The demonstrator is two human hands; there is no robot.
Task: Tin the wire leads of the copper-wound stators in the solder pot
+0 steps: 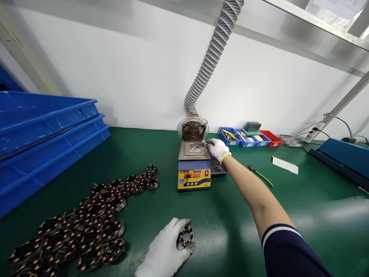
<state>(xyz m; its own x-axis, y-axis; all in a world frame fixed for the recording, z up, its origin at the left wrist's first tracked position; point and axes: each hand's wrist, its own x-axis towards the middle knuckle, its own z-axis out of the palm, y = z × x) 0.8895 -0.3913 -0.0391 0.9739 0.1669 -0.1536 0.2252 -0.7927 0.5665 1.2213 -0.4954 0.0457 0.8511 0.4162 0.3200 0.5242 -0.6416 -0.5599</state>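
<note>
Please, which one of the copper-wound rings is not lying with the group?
The ring in the left hand, pinched between thumb and fingers; the other rings lie together on the table.

Worn equipment, as seen from the room: the left hand (170, 246) is fitted with a plain white glove (161, 256) of smooth, close-surfaced fabric; light creases run across its back, and grey soiling marks the thumb and fingertip areas. The right hand (218, 148) is fitted with a white work glove (220, 151) of coarser, knitted appearance, finished at the wrist opening with a narrow yellow edge. The right upper arm carries a short, dark navy sleeve (291, 256). One white stripe follows the sleeve opening, bordered by a thin navy margin at the hem.
</note>
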